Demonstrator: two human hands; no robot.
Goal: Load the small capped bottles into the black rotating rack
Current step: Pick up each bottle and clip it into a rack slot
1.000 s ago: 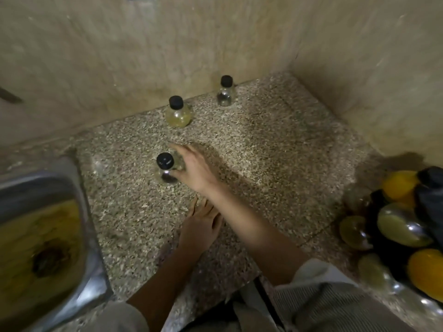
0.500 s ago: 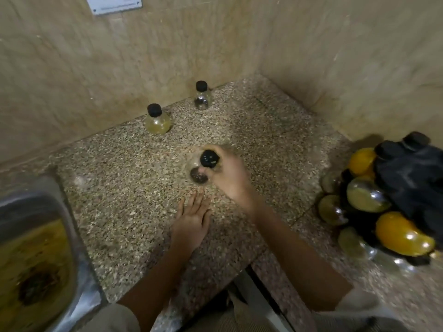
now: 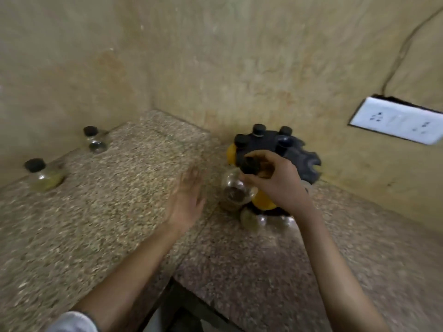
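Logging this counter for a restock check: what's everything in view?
held bottle: one, clear, dark contents, black cap, at rack's left edge.
yellowish bottle: one, black cap, counter far left.
dark-filled bottle: one, black cap, counter by back wall.
rack: one, black, counter by right wall.
racked bottles: several, yellow and clear, in rack.
counter: one, speckled granite.
socket plate: one, white, right wall.
left hand: one, open, above counter.
right hand: one, gripping held bottle.

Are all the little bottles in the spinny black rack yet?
Not yet. Several capped bottles already sit in the black rack. The right hand holds one bottle with dark contents beside the rack. Two more, a yellowish bottle and a farther bottle, stand on the counter.
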